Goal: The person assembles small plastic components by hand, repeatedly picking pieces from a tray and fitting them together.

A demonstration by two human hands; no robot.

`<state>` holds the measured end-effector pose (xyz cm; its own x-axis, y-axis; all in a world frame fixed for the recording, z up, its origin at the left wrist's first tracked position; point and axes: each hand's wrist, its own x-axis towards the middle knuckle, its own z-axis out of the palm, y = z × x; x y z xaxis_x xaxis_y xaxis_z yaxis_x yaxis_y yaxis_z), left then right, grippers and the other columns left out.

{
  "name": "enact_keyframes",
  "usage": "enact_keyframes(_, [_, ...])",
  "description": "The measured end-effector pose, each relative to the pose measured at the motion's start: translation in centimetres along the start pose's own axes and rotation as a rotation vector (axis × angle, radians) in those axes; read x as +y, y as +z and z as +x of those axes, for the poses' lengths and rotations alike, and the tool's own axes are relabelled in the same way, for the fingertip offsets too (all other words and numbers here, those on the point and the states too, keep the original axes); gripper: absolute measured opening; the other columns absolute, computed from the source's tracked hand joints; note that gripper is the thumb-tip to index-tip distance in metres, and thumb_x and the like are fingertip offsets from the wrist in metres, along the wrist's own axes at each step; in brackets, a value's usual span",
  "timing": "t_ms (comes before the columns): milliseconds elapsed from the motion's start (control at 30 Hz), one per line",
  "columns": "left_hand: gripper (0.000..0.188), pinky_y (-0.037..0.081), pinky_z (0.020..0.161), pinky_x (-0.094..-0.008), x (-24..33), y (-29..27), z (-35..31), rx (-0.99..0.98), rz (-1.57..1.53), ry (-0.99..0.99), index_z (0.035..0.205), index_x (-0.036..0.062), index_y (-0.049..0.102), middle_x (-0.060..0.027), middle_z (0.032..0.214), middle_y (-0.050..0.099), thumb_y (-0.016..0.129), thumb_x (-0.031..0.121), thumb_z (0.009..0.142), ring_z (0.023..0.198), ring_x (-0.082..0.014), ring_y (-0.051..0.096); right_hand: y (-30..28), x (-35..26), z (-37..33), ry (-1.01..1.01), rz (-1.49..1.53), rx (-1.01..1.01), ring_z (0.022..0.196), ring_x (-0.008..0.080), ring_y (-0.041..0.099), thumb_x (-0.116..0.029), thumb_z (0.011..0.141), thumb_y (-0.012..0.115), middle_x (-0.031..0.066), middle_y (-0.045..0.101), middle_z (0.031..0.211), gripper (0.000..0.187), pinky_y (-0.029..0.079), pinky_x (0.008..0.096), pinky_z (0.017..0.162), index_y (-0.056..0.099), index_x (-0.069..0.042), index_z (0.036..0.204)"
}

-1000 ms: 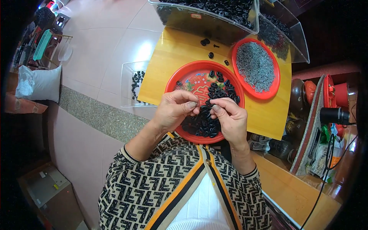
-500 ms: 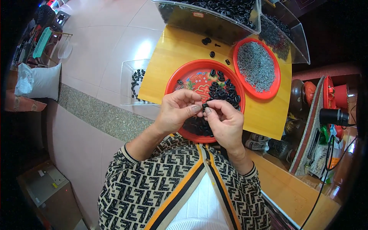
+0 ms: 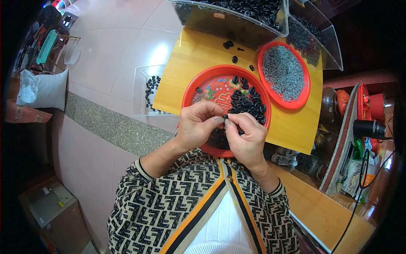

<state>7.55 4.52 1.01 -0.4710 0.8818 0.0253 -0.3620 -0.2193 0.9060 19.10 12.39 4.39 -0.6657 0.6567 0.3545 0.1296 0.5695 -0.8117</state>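
The left hand (image 3: pixel 198 125) and right hand (image 3: pixel 247 137) pinch one small black part (image 3: pixel 225 116), probably to steady it, above the red tray (image 3: pixel 196 80) keeping loose pieces (image 3: pixel 244 102) near.

I see my red tray (image 3: pixel 218 91) carrying a multicoloured floral print, with black parts (image 3: pixel 247 101) at its three o'clock; at two, silver-grey pieces (image 3: pixel 283 72) on a red plate (image 3: pixel 307 84); at six, a cream-and-black geometric-patterned jacket (image 3: pixel 169 211) edged orange.

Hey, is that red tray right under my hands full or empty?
Partly full: in the red tray, loose black pieces crowd the right side, while the patterned bottom shows toward the upper left.
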Motion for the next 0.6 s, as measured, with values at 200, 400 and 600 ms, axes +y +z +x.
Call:
enact_keyframes(200, [0.019,0.049,0.067,-0.0232,-0.5,0.4,0.3,-0.028,-0.009,-0.171,0.094,-0.0024,0.054,-0.0065,0.083,0.059,0.058,-0.005,0.075,0.074,-0.011,0.058,0.2,1.9,-1.0,0.368,0.365,-0.003,0.061,0.0114,0.058,0.005,0.075,0.056,0.0072,0.059,0.073,0.01,0.047,0.023,0.054,0.057,0.003,0.084])
enact_keyframes(400, [0.025,0.044,0.07,-0.0281,6.1,3.2,-0.5,-0.488,0.165,0.056,0.095,-0.0033,0.055,-0.0111,0.088,0.053,0.062,0.003,0.071,0.081,-0.0184,0.054,-3.7,2.5,-0.8,0.553,0.632,0.127,0.059,0.0127,0.057,0.002,0.077,0.054,0.0085,0.058,0.073,0.012,0.049,0.0237,0.052,0.053,0.002,0.089])
enact_keyframes(600, [0.024,0.039,0.051,-0.0349,6.9,13.0,-2.0,-1.322,-0.339,0.172,0.066,-0.0057,0.05,-0.0152,0.054,0.051,0.054,0.017,0.07,0.052,-0.0218,0.05,-3.9,4.3,-1.8,0.661,0.845,0.043,0.06,0.0156,0.054,-0.001,0.079,0.052,0.0096,0.055,0.071,0.012,0.045,0.0251,0.05,0.051,0.0,0.091])
